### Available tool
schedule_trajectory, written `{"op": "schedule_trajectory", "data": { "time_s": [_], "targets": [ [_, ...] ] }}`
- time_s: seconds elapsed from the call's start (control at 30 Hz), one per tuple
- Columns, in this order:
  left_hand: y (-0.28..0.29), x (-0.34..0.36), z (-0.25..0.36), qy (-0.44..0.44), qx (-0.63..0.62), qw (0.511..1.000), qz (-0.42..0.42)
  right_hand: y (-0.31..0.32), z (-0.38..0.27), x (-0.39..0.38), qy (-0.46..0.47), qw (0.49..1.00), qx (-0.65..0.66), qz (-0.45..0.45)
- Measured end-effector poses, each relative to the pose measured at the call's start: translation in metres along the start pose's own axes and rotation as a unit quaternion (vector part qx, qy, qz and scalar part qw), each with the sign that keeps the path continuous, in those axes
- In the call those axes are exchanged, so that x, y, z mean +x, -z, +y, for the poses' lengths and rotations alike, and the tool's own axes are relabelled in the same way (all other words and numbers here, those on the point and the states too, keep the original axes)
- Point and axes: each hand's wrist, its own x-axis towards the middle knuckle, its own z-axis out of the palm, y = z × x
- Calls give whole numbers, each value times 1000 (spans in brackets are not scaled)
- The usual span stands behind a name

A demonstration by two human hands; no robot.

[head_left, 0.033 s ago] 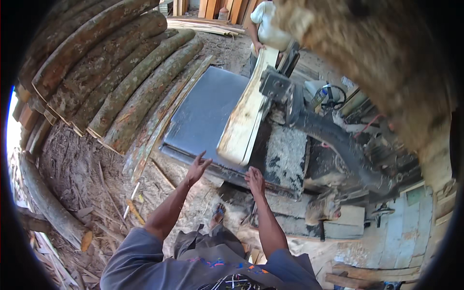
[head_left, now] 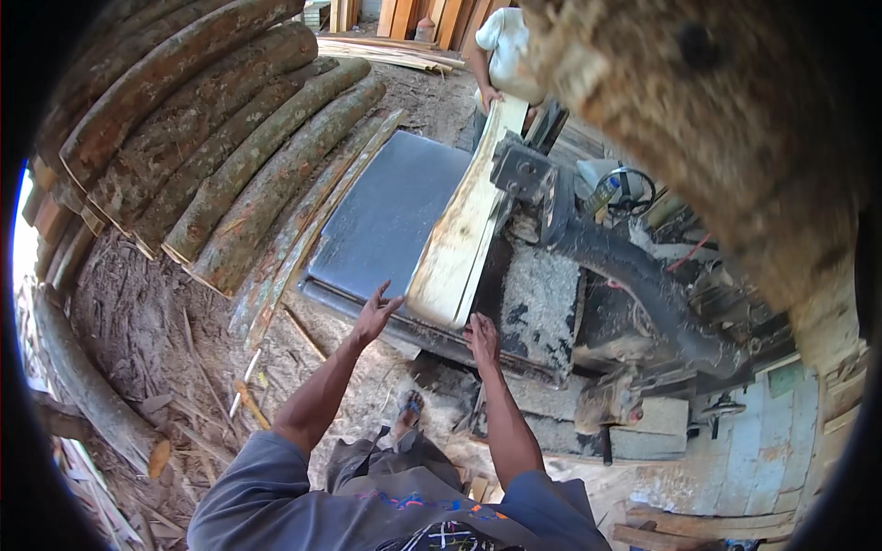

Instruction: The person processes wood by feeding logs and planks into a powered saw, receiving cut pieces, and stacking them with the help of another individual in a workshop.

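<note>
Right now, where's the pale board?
In the head view's upper middle, the pale board lies on the metal table, its near end between the left hand and right hand.

Sawmill workshop, stacked logs [head_left: 211, 138], pale wooden slab [head_left: 457, 230] on metal table [head_left: 386, 211], sawdust [head_left: 544, 292].

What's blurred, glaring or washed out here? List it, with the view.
Head view: the brown mass at upper right is soft and out of focus; head view: the gap at far left is washed out; head view: the table has a dull sheen; head view: left hand, right hand and plank look fairly clear.
</note>
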Motion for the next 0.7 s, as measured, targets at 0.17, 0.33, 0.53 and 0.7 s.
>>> {"op": "schedule_trajectory", "data": {
  "time_s": [0.17,0.33,0.53,0.7],
  "targets": [
    [-7,23,0,73,55,989,-118,-12,3,1,-31,999,17,-12],
    [4,-76,-30,23,-35,987,-157,-36,51,-108,61,997,40,-25],
    [28,-199,-61,28,14,992,-124,-41,84,-235,-1,1000,19,-23],
    [37,-289,-94,20,-93,985,-146,-43,134,-323,34,998,49,18]
  ]
}}
